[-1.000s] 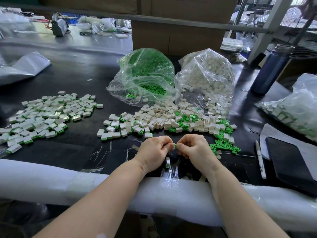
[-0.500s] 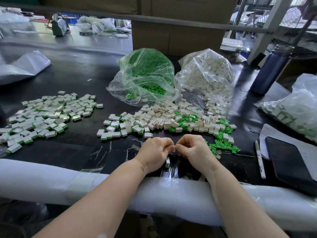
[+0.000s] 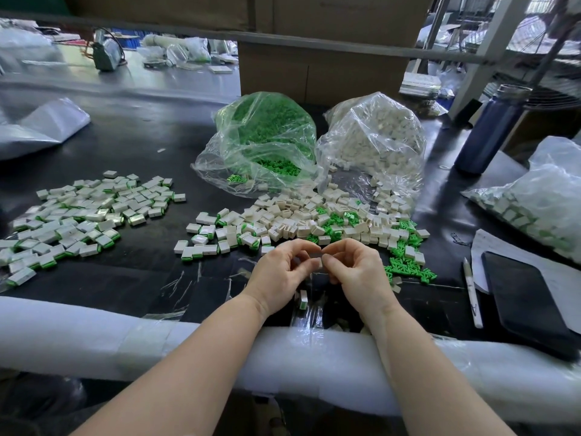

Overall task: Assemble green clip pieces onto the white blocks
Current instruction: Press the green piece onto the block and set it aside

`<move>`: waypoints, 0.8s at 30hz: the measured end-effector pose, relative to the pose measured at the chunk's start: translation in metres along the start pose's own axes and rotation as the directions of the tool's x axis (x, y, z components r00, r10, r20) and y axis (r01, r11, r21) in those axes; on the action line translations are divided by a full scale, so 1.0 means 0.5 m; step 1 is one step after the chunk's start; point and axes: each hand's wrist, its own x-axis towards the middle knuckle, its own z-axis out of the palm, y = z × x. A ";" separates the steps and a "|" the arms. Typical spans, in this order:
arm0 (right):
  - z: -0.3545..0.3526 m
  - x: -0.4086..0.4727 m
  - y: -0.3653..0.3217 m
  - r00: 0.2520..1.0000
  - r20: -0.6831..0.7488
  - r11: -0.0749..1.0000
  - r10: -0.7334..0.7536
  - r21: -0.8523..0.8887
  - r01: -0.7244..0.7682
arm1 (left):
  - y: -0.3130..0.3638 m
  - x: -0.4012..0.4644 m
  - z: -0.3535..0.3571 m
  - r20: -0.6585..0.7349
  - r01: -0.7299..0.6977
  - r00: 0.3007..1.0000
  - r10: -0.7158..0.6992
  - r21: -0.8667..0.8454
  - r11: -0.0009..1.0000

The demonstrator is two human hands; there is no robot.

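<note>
The left hand (image 3: 283,272) and the right hand (image 3: 358,269) meet fingertip to fingertip just above the black table (image 3: 141,146). Between them sits one small white block (image 3: 317,264). The left hand pinches it with curled fingers, and the right hand's curled fingers press on it from the other side. I think the two hands push toward each other so a green clip snaps onto the block. I cannot see that clip; the fingers cover it.

Both hands stay close to the body, just past the white padded edge (image 3: 94,335) of the table. The arms can rest there, and that keeps the small work steady.

Right under the hands lies one finished piece (image 3: 303,299), white with a bit of green showing. Just to the right of the right hand is a bunch of loose green clips (image 3: 405,265), easy to grab. A little farther is a heap of bare white blocks (image 3: 301,215), also in easy reach. Far to the left is a big pile of done pieces (image 3: 78,212), put aside so they do not mix with the rest.

At the far side stand a bag of green clips (image 3: 267,133) and a bag of white blocks (image 3: 377,136), both open toward the heap so parts can spill out.

The palms face away, so what else they hold is hidden.
</note>
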 end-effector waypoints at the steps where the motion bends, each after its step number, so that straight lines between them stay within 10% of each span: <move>1: 0.000 0.001 0.001 1.000 -0.006 1.000 0.000 -0.003 0.000 | -0.001 0.000 0.000 0.003 -0.004 1.000 0.004 0.003 1.000; 24: -0.002 -0.001 -0.005 0.996 0.085 0.982 0.040 -0.188 -0.023 | 0.003 -0.005 -0.006 0.082 0.067 0.993 -0.079 0.137 0.988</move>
